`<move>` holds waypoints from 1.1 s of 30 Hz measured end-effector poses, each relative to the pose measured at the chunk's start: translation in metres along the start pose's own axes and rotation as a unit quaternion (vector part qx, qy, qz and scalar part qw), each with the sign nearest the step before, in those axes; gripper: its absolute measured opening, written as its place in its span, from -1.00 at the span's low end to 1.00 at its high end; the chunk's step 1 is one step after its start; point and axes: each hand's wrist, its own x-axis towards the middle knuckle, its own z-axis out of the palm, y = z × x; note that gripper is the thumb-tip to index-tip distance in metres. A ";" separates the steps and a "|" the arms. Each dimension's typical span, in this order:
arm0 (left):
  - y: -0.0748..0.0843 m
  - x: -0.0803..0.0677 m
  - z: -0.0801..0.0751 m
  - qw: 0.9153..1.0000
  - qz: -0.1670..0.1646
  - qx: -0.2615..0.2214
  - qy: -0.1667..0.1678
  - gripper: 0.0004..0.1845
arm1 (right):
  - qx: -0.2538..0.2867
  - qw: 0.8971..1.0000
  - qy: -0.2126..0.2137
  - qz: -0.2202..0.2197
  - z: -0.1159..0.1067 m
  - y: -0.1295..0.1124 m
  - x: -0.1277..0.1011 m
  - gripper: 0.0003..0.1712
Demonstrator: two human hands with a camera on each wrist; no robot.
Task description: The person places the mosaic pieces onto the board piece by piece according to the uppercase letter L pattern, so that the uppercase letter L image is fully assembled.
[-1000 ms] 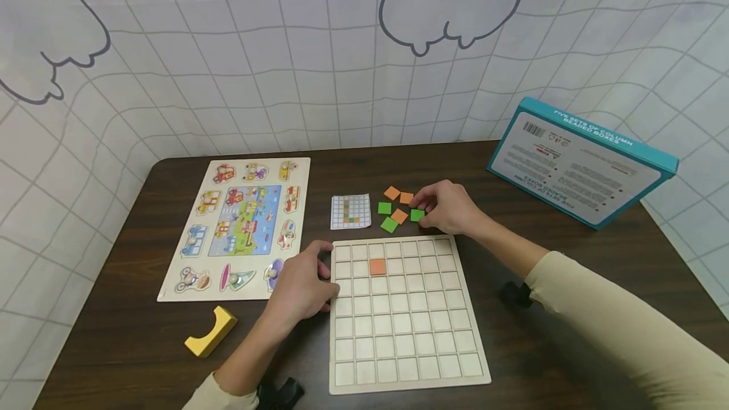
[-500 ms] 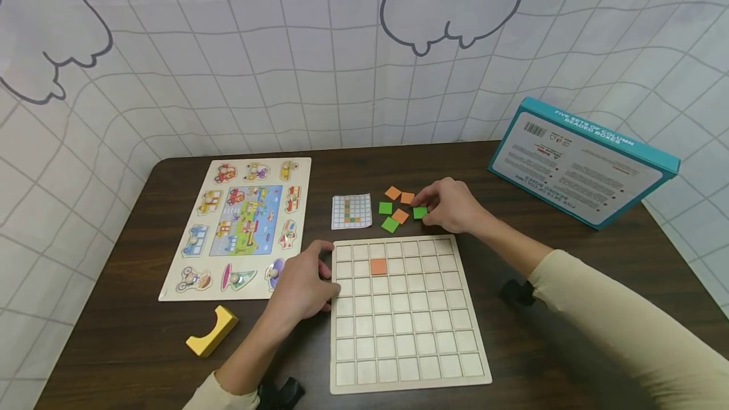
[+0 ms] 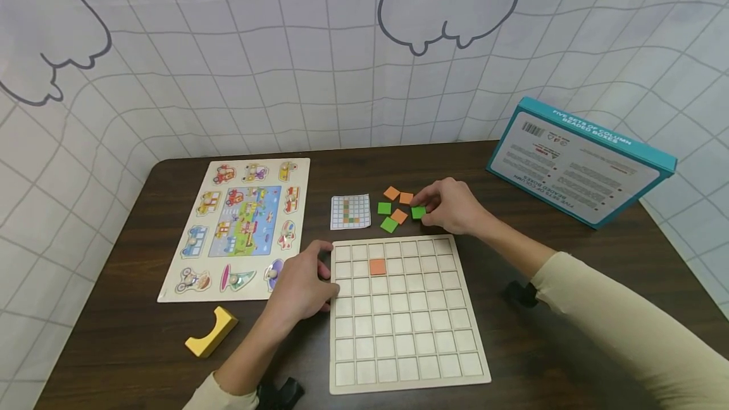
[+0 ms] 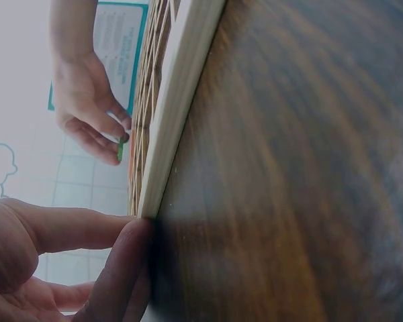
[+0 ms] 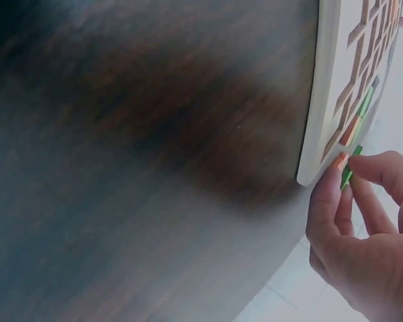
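Lying on the dark desk (image 3: 512, 359) are a vehicle peg puzzle (image 3: 239, 226), a yellow curved block (image 3: 211, 331), a small pattern card (image 3: 350, 211) and, leaning at the far right, a teal box (image 3: 581, 160). Loose orange and green tiles (image 3: 393, 211) sit just beyond the grid board (image 3: 404, 312), which carries one orange tile (image 3: 377, 266) in its second row; nothing blocks the way between them. Compared with the earlier frames, little differs: both hands stay where they were, the green tile barely shifted. The right hand (image 3: 452, 207) pinches the green tile (image 3: 418, 212) between thumb and fingertips at the edge of the loose cluster, just past the board's far rim. The left hand (image 3: 302, 283) rests with fingers loosely curved against the board's left edge, thumb at its corner.
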 end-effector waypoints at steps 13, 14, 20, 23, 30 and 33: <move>0.000 0.001 0.002 1.000 -0.003 0.001 0.001 -0.30 | 0.011 1.000 -0.008 0.000 0.003 -0.006 -0.012 -0.65; 0.000 0.001 0.002 1.000 -0.003 0.001 0.002 -0.30 | 0.014 1.000 -0.008 0.000 0.003 -0.007 -0.013 -0.65; -0.001 0.001 0.002 1.000 -0.001 -0.001 0.001 -0.29 | 0.025 1.000 -0.004 -0.014 0.007 -0.012 -0.021 -0.66; -0.001 0.000 0.001 1.000 0.001 -0.004 0.002 -0.30 | 0.028 0.999 -0.001 -0.019 0.010 -0.017 -0.025 -0.66; 0.000 0.000 0.001 1.000 -0.002 -0.005 0.005 -0.30 | 0.022 0.999 0.004 -0.027 0.016 -0.027 -0.032 -0.65; -0.001 0.002 0.001 1.000 -0.005 -0.007 0.005 -0.30 | 0.024 0.999 0.001 -0.029 0.018 -0.030 -0.035 -0.66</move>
